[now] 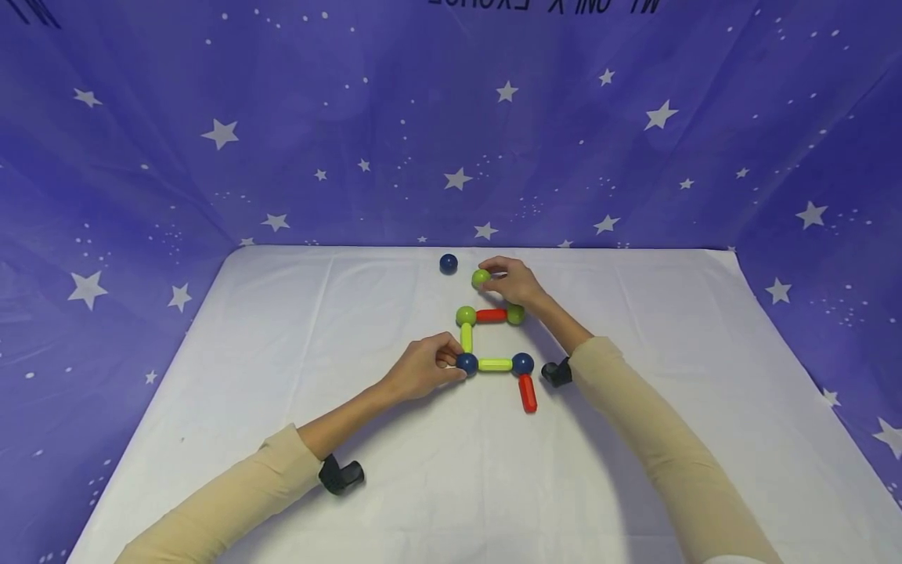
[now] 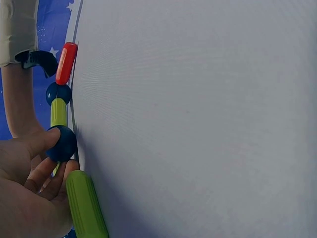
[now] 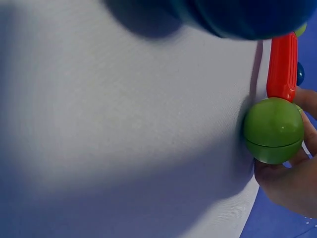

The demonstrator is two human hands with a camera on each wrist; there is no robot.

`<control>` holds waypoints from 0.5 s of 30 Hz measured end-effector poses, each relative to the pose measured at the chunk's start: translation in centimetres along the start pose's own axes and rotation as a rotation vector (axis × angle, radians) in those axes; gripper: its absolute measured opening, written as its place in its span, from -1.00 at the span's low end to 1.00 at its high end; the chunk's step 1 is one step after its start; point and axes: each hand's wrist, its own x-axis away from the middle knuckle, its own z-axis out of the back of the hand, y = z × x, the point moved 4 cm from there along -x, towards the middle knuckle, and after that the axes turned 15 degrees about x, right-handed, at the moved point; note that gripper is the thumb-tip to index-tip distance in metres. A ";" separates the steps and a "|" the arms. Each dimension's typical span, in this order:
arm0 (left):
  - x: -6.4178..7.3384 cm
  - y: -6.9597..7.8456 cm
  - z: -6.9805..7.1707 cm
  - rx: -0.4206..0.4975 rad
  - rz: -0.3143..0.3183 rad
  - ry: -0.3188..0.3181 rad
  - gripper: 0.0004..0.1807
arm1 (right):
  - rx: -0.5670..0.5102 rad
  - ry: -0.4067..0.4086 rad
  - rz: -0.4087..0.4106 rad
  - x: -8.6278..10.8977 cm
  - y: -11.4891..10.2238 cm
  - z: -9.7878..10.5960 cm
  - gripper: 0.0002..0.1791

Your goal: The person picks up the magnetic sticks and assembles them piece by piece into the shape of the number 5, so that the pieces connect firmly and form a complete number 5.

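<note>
A square-like figure of rods and balls lies on the white cloth. My left hand (image 1: 426,366) pinches its near-left dark blue ball (image 1: 467,363) between thumb and fingers. From that ball a lime rod (image 1: 496,365) runs to another blue ball (image 1: 523,363), where a red rod (image 1: 528,393) points towards me. A second lime rod (image 1: 467,338) leads to a green ball (image 1: 466,316). Another red rod (image 1: 491,315) joins it to a further green ball (image 3: 275,130). Beyond these, my right hand (image 1: 513,280) pinches a loose green ball (image 1: 481,279), mostly hidden in the right wrist view.
One dark blue ball (image 1: 448,264) sits apart near the cloth's back edge. A green rod (image 2: 86,203) shows close below the left fingers in the left wrist view; the head view hides it. Star-patterned purple sheets (image 1: 395,141) enclose the back and sides.
</note>
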 end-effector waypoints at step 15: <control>0.0 0.0 0.0 -0.004 0.001 -0.007 -0.72 | -0.001 0.041 0.011 0.8 0.7 0.4 -0.58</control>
